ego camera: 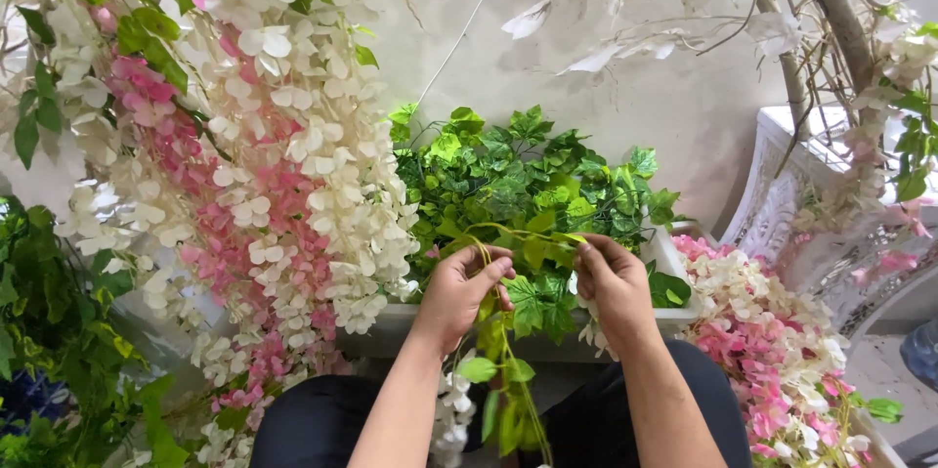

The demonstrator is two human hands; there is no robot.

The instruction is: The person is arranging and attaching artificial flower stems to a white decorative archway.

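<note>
My left hand (467, 290) and my right hand (610, 279) both pinch a thin yellow-green artificial vine stem (521, 234) that arches between them. Green fabric leaves (535, 302) hang from it, and a leafy strand (506, 382) trails down between my forearms over my dark-clad knees. Behind my hands a heap of green artificial ivy (518, 175) fills a white rectangular planter box (396, 323).
Hanging garlands of white and pink artificial blossoms (264, 155) drape down at the left. A pile of pink and white blossoms (772, 341) lies at the right beside an ornate white stand (782, 194). Pale bare branches (831, 9) reach across a plain wall. Green foliage (49, 331) stands at far left.
</note>
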